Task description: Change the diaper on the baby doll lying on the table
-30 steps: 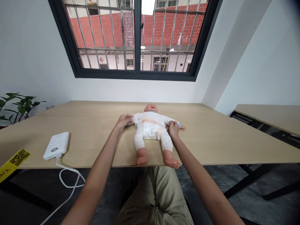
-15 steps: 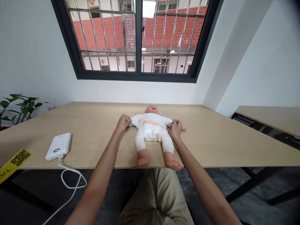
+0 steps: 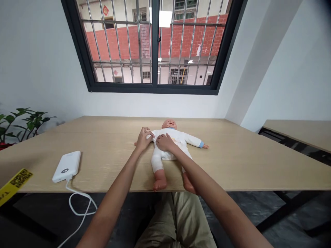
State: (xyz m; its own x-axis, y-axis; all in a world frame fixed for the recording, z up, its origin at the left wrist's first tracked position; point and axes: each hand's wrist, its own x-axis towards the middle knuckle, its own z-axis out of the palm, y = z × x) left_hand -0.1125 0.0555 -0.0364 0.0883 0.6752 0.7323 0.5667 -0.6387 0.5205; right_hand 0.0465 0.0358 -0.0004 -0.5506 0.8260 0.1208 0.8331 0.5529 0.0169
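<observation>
Doll (image 3: 178, 139) on table (image 3: 108, 151); power bank (image 3: 67, 166) left; window (image 3: 154, 88) beyond table; plant (image 3: 31, 121) far left.

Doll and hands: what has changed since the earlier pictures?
The right hand has let go of the sleeve on the right and moved left, onto the doll's front, close beside the left hand. That sleeve's blue cuff is now fully uncovered. The left hand stays at the opposite arm; doll and power bank stay in place.

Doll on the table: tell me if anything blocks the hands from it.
Nothing visible does. The left hand is at one side of the doll, the right hand on its front, with no object between. The power bank sits off to the left.
</observation>
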